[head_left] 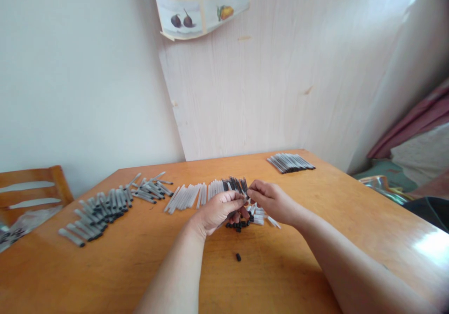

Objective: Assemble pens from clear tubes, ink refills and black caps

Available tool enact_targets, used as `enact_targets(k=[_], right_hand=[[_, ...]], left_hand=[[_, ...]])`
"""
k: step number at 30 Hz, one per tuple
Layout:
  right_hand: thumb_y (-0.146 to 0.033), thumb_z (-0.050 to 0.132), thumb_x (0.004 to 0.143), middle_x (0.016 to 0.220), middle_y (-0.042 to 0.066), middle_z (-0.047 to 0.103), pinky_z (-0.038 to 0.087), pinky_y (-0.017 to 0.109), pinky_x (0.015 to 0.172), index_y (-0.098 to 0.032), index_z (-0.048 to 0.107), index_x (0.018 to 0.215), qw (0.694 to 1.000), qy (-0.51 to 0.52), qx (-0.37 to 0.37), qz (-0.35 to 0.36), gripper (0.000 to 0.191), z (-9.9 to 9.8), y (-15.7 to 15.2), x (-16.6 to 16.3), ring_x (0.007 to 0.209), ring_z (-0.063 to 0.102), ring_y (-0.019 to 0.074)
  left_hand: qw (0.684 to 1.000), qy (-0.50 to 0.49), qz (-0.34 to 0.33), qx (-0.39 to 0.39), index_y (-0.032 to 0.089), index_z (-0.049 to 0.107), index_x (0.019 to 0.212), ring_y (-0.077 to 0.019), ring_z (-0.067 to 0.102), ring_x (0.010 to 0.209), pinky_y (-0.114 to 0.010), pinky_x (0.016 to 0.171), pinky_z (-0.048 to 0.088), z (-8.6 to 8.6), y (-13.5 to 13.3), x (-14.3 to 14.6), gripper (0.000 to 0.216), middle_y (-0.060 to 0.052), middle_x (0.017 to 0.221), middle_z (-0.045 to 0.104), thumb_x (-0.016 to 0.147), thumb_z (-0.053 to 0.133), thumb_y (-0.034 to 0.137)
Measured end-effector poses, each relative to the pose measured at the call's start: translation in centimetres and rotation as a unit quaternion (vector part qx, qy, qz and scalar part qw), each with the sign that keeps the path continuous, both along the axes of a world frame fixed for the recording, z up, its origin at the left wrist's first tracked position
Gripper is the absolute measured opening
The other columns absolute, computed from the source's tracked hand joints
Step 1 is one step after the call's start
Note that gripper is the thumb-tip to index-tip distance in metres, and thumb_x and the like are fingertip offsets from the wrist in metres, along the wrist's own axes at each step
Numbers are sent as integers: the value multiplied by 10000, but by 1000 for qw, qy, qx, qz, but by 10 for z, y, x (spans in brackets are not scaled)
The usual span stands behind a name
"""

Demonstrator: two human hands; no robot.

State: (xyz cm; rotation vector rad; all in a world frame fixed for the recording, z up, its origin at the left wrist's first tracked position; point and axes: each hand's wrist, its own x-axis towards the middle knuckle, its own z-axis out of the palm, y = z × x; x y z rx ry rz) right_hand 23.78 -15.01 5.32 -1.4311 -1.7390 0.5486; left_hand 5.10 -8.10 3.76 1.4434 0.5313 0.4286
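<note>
My left hand (220, 210) and my right hand (271, 201) meet above the middle of the table, thumbs and fingers pinched close together. Whatever small part they hold between the fingertips is too hidden to make out. Just behind them lie translucent white pen barrels (185, 197) in a row and dark thin pen refills (242, 183). Small black plugs (238, 226) form a heap under my left hand, partly covered by it. White short pieces (258, 217) lie below my right hand. Nearer to me, one black plug (238, 257) lies apart.
On the left of the wooden table (157, 267) spreads a pile of capped-looking pens (105, 206) with black ends. A neat row of pens (291, 163) lies at the back right. A wooden chair (31, 190) stands at the left; the wall (245, 94) borders the back.
</note>
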Motion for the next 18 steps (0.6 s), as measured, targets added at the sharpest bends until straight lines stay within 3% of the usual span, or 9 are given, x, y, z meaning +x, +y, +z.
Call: enact_targets(k=[6,9,13,18], right_hand=[[-412,452,915,621,-23,523,298,232,532,-191,499,687,997,-76,17,-28,321,-8,3,-1,589,462,110],[-494,404,932,594,-21,515,295,232,524,-191,496,667,998,-51,15,-46,413,-13,7,0,567,457,109],[-580,347,933,628,-2,564,322,231,525,-185,539,712,997,14,10,-80,492,-17,10,-3,564,474,114],[-607,477,866,632,-3,573,317,225,515,-186,572,744,997,11,-8,-72,448,-20,5,-18,574,478,116]], left_hand=[[1000,8,4,21,145,602,972,-92,552,609,-222,575,363,-1,-1,1,348,-68,827,688,802,675,440],[1000,-10,25,12,143,605,963,-115,594,705,-228,645,396,1,-2,2,326,-73,855,694,787,704,399],[993,-67,97,10,149,597,924,-135,623,825,-232,723,424,6,-1,3,290,-73,927,694,771,728,357],[968,-153,195,-42,170,546,928,-132,638,818,-241,694,473,7,3,4,278,-66,963,688,766,734,297]])
